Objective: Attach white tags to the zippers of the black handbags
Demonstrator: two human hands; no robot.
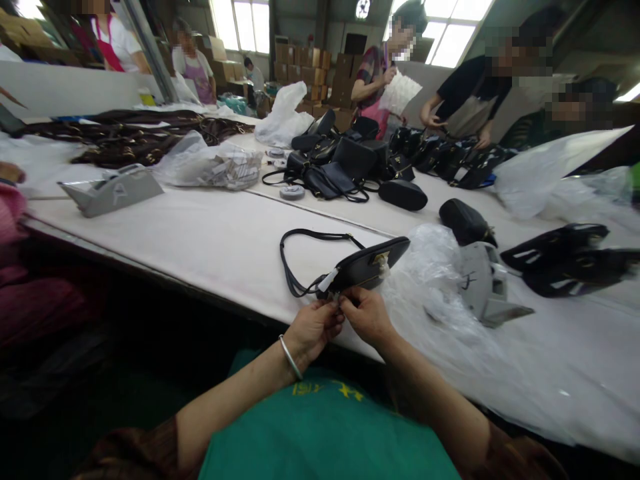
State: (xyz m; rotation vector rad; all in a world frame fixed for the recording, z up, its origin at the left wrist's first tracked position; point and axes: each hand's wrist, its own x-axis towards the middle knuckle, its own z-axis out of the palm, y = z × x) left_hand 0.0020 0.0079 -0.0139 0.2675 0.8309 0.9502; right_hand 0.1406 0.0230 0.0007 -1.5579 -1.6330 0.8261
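Close at the tabletop (pixel 210 247) edge, your left hand (pixel 313 330) and right hand (pixel 367 315) both pinch a small tag (pixel 327 280) on the bag (pixel 373 263) lying beside plastic (pixel 430 267); a hard tug could likely tear the tag or drag the bag off.

Pinched tiny item (pixel 338 299) between fingertips (pixel 332 308): too small to tell.

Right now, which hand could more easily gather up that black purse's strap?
Probably the left hand: the strap loops out on its side of the black purse, while the right hand sits nearer the plastic sheet.
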